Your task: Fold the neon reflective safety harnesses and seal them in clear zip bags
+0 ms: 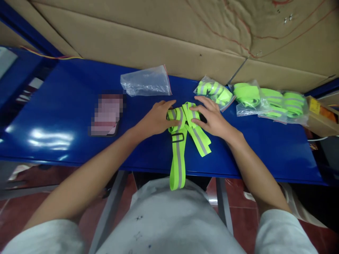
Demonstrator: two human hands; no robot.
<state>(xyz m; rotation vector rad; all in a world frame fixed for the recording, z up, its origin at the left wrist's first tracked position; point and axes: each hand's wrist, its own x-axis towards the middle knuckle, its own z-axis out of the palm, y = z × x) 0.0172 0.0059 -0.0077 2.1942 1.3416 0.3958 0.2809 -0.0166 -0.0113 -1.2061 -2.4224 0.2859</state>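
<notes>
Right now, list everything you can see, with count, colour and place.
Neon strap: 1, yellow-green with grey stripe, between the hands
Buckle: 1, black, on the strap
Bagged straps: apparently 4, yellow-green, back right
Plastic bag: 1, clear with red edge, back centre
Phone-like object: 1, pixelated pink, left of the hands
Table: 1, blue, under these
Cardboard panels: several, brown, behind table
Strands: several, red, on the cardboard
Wires: several, yellow and red, far left
Box: 1, brown, far right
Table legs: 2, grey, below
Floor tiles: several, red, below
Shirt: 1, pale grey, bottom centre
Left hand: 1, bare, at the strap's left
Right hand: 1, bare, at the strap's right
</notes>
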